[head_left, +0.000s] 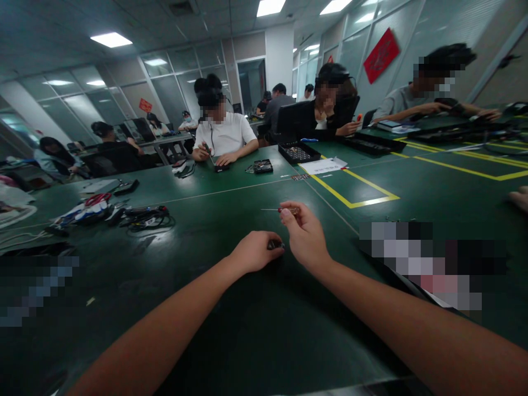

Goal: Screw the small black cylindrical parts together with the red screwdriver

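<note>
My right hand (304,234) is closed around the handle of a screwdriver (291,210), raised a little over the green table (231,313). Its thin metal shaft points left, away from my fingers. Lower and to the left, my left hand (254,251) grips a small dark object (274,243) close to the tabletop. Fingers cover most of that object, so its kind cannot be made out. The screwdriver's tip is apart from it.
Cables (148,218) lie bundled at the left. Yellow tape (373,201) marks the table at the right, near a white paper sheet (322,166) and a black tray of small parts (299,152). Across the table, a person in a white shirt (226,135) works with a tool.
</note>
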Demonstrator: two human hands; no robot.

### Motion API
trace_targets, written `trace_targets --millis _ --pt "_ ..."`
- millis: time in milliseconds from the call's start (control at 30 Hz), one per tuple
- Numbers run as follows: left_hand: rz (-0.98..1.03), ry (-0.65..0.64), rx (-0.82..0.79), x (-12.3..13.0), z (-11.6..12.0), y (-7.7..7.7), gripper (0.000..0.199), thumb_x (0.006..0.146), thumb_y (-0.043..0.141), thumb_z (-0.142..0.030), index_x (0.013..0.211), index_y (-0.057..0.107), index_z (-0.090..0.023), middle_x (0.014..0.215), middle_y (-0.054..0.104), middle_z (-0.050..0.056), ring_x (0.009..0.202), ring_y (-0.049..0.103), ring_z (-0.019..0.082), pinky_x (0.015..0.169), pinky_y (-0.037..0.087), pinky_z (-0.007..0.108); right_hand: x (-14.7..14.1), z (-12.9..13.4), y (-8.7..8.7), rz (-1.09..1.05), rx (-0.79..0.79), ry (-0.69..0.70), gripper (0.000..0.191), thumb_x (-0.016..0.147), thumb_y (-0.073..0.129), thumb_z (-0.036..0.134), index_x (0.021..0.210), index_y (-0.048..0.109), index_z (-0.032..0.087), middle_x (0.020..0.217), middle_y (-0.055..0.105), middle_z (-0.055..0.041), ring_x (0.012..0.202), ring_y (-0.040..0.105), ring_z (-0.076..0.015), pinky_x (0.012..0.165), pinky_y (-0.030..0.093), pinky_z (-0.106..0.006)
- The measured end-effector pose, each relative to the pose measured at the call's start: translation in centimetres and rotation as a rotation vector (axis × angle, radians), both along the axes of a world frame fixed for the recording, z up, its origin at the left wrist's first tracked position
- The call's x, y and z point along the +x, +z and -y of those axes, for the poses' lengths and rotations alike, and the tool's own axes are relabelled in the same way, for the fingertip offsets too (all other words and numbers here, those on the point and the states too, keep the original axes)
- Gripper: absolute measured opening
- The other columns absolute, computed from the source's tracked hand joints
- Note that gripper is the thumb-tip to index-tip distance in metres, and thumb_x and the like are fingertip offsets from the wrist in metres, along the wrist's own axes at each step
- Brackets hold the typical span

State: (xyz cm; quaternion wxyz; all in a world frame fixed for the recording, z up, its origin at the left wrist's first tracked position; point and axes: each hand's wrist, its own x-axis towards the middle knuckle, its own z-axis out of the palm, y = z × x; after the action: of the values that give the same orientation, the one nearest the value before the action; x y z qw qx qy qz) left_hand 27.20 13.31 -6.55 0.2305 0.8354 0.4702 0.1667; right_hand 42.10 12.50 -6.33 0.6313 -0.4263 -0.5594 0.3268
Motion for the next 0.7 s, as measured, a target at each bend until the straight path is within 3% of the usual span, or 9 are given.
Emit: trace_targets --millis 100,233,333,500,700 --pt "0.147 0.087 -0.122 -1.1 -0.3 0.3 0.025 0.086 0.068 -0.029 0.108 0.075 -0.019 0.094 0.075 0.007 0.075 0.067 0.02 0.07 0.05 0.031 0.0 -0.1 -0.1 -0.011 0.0 0.012 0.025 0.092 0.058 0.044 0.105 0.064 0.023 0.091 0.067 -0.004 0.08 0.061 -0.0197 0.076 0.05 -0.035" --pt "0.452 0.294 -0.367 -3.7 -0.7 1.0 0.032 0.082 0.069 -0.03 0.112 0.074 -0.017 0.095 0.074 0.008 0.057 0.057 0.012 0.05 0.041 0.023 0.0 -0.2 -0.2 -0.011 -0.002 0.034 0.025 0.093 0.058 0.044 0.106 0.064 0.024 0.094 0.068 -0.0043 0.083 0.063 -0.0202 0.078 0.05 -0.036" --pt "0.75 0.417 -0.455 -6.4 -0.8 1.9 0.029 0.08 0.068 -0.026 0.107 0.074 -0.016 0.098 0.071 0.009 0.057 0.054 0.009 0.043 0.033 0.018 0.0 -0.2 -0.2 -0.014 -0.011 0.034 0.025 0.092 0.058 0.043 0.106 0.064 0.024 0.094 0.068 -0.0045 0.083 0.062 -0.0199 0.078 0.051 -0.036" --pt "1.184 0.595 -0.661 -11.8 -0.2 3.4 0.021 0.085 0.059 -0.02 0.102 0.069 -0.012 0.081 0.062 0.005 0.052 0.048 0.009 0.039 0.033 0.017 0.0 -0.3 -0.4 -0.02 -0.02 0.033 0.025 0.092 0.056 0.044 0.106 0.064 0.024 0.093 0.068 -0.0042 0.082 0.062 -0.0201 0.076 0.051 -0.036" --pt "1.392 0.785 -0.668 -17.7 2.7 4.6 0.025 0.101 0.041 -0.028 0.092 0.062 -0.017 0.071 0.059 0.0 0.054 0.049 0.009 0.043 0.037 0.016 0.0 -0.4 -0.6 -0.029 -0.028 0.044 0.024 0.093 0.057 0.044 0.105 0.064 0.024 0.093 0.067 -0.0039 0.083 0.062 -0.02 0.076 0.051 -0.036"
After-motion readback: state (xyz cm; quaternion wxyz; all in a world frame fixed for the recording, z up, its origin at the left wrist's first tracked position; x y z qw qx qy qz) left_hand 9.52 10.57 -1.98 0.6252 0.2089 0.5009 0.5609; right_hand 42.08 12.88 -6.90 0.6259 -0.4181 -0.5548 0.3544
